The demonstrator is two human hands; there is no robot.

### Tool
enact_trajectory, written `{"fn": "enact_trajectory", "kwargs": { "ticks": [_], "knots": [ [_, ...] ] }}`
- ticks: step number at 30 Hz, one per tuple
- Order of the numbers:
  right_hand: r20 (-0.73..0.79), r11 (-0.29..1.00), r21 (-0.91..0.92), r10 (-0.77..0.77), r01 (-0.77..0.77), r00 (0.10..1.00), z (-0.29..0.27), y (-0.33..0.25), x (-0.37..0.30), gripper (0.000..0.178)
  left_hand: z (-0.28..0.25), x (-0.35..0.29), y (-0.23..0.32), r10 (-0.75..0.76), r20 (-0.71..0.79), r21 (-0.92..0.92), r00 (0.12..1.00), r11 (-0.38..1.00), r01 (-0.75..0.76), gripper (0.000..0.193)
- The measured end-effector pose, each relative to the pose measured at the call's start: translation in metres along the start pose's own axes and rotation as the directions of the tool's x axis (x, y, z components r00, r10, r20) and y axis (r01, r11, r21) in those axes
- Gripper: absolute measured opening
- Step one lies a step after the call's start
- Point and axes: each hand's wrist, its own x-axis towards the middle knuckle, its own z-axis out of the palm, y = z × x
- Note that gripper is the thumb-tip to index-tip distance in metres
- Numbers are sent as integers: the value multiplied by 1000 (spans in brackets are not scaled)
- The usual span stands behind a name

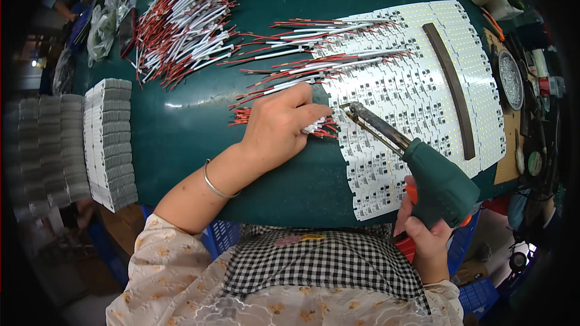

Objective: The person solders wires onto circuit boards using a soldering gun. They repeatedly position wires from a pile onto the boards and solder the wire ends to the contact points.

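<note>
My left hand is closed around a bundle of red-and-white wires, their ends sticking out on both sides of the fist. Its fingertips reach the left edge of a sheet of white circuit boards laid side by side. My right hand grips a green soldering gun with an orange-red trigger. The gun's metal tip points left, just beside the left fingertips at the boards' edge; contact with a board cannot be made out. Several wires lie across the upper boards, with loose ends toward the left.
A dark bar lies across the boards. A big heap of wires sits far left on the green table, with stacked boards at the left edge. On the right stand a round dish of silvery bits and tools.
</note>
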Motion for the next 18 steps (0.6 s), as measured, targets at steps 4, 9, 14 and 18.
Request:
{"fn": "enact_trajectory", "kwargs": {
  "ticks": [4, 9, 14, 18],
  "knots": [
    [103, 998, 37, -46, 42, 994, -2, 3, 4, 50, -1, 0, 0, -11, 5, -9, 1000, 1000, 11, 36],
    [-30, 999, -37, 13, -15, 999, 13, 0, 7, 58, 0, -2, -3, -3, 14, -37, 1000, 999, 4, 53],
    [-33, 998, -42, 44, -45, 999, 15, 1, 9, 55, -1, -2, -3, 9, 4, -43, 1000, 999, -8, 53],
    [-28, 997, -40, 58, -59, 998, 18, 0, 9, 55, -2, -2, 0, -1, 15, -39, 1000, 999, 1, 52]
  ]
}}
